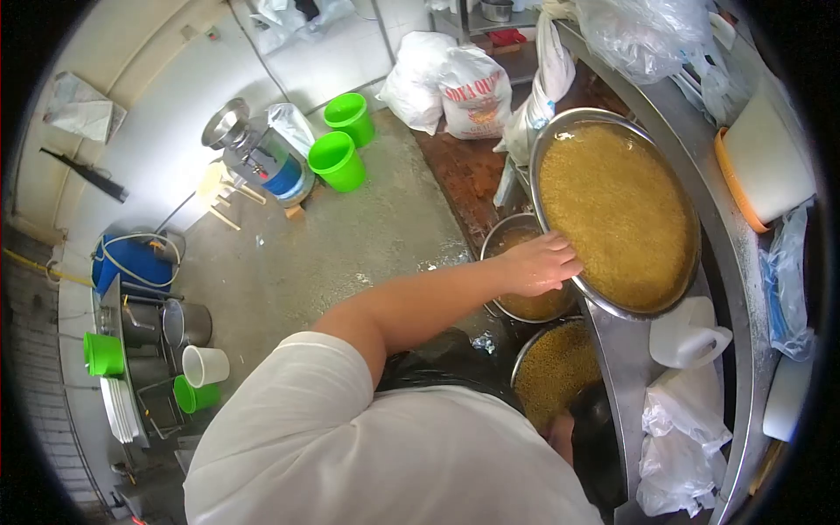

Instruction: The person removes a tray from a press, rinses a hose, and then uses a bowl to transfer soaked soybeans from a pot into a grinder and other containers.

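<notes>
My left hand point(542, 264) reaches out to the near left rim of a wide metal basin point(567, 118), its fingers closed at the edge. The basin holds cloudy yellowish liquid point(617, 214) and rests on the metal counter. Low on the right, my right hand point(562, 430) shows only in part, against a dark bowl-like thing point(593, 405). That dark thing is over a metal pot point(518, 363) of yellowish beans point(553, 372). Under my left hand stands another metal pot point(497, 234) with brownish-yellow contents, partly covered by the hand and basin.
Along the right runs the metal counter point(626, 376) with a white plastic jug point(687, 337) and plastic bags point(678, 464). White sacks point(472, 92) stand at the back. Green buckets point(337, 162) and a metal-topped machine point(254, 153) stand on the wet floor. Pots point(186, 324) are at left.
</notes>
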### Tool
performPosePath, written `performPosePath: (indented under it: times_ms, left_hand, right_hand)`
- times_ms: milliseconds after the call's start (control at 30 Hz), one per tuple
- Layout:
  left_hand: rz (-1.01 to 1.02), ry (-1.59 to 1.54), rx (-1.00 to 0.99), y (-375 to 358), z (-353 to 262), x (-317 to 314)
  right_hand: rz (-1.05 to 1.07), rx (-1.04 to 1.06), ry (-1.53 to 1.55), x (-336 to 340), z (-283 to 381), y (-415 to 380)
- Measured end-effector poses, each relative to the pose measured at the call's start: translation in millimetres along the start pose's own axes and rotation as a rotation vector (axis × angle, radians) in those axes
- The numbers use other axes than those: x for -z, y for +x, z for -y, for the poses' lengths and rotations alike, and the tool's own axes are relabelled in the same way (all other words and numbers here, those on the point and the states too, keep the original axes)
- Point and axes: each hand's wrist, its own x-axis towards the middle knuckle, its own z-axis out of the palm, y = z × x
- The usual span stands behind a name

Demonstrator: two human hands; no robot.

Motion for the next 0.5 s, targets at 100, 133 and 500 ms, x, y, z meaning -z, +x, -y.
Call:
performPosePath:
  times_ms: [100,133,500]
  left_hand:
    - [0.001,0.0,0.035,-6,2,-2]
    - [0.017,-0.007,0.038,-6,1,-1]
    - [0.152,0.047,-0.004,11,-6,-15]
  right_hand:
    - [-0.022,0.042,0.0,-21,28,8]
    - [0.021,0.068,-0.208,-26,37,6]
    - [-0.032,-0.304,-0.186,-51,-7,33]
